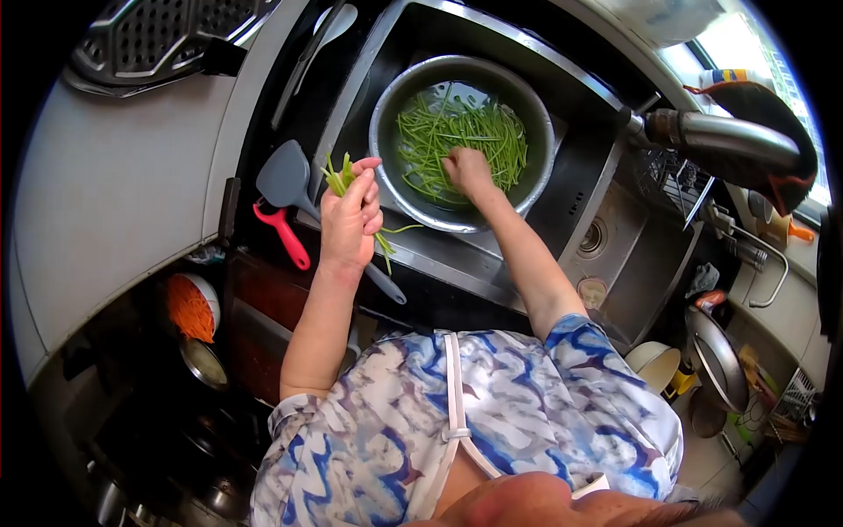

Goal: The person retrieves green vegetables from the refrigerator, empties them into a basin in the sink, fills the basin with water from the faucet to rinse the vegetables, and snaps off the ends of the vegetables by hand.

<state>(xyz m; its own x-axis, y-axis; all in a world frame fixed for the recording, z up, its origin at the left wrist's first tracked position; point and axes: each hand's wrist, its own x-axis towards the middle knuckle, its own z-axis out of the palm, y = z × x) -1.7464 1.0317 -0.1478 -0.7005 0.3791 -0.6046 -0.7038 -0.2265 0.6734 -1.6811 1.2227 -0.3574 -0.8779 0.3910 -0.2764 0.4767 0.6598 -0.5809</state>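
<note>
- You stand at a counter [255, 136] with a steel sink [470, 262] let into it, looking down at your own two hands.
- A round metal basin [385, 140] sits in the larger sink bowl, with clear water showing near its far side.
- Loose green stems [483, 132], long and thin, lie in the basin. They cross at many angles; a good number slope away from you toward the basin's far right side.
- Your right hand [470, 171] reaches down over the sink's front edge into the basin. Its grip is curled, fingertips down among the stems; whether it pinches any, you cannot tell from here.
- Your left hand [349, 215] is raised near the sink's left front corner, outside the basin. Its grip is closed around a bundle [337, 178] of similar green stems.
- The bundle's long axis runs through the fist: short ends poke out at the top, longer strands hang below, and one bends rightward toward the basin.
- The key relation: the loose stems lie directly under and around your right grip, clearly the nearer one; from your left grip they lie to the right, across the basin's rim.
- Along the counter's strip by the sink's left edge rest a grey spatula [285, 173] and a red-handled tool [285, 237].
</note>
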